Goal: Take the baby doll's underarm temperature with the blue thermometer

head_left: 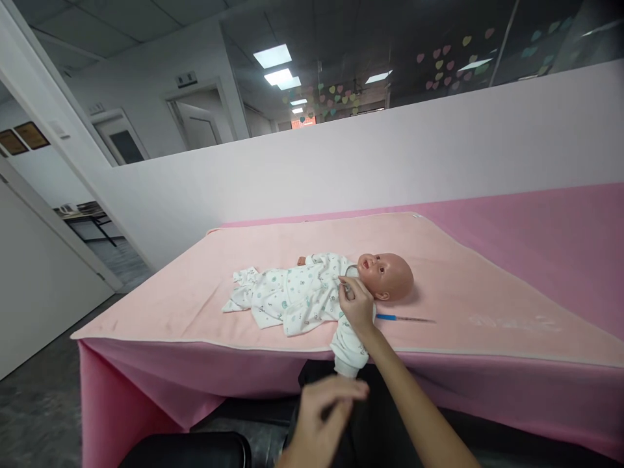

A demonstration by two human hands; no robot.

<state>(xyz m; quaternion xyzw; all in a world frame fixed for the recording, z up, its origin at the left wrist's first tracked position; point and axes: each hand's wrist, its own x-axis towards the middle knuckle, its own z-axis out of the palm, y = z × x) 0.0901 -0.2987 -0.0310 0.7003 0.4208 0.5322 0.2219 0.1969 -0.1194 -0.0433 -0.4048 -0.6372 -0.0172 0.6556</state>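
Observation:
A baby doll [385, 274] lies on its back on a pink blanket [195, 305], head to the right, dressed in a white patterned romper [292, 296]. My right hand [357, 304] reaches over the table edge and pinches the romper's collar just below the doll's chin, fingers closed on the cloth. My left hand [322, 416] hovers low in front of the table edge, below the doll's hanging sleeve [348, 351], fingers curled loosely and blurred. A thin blue-handled stick [404, 318] lies on the blanket just right of my right hand.
The table carries a darker pink cover [560, 240] that hangs down the front. A white partition wall [390, 156] runs behind it. A dark chair seat [190, 450] sits at the lower left. An open doorway and corridor lie to the left.

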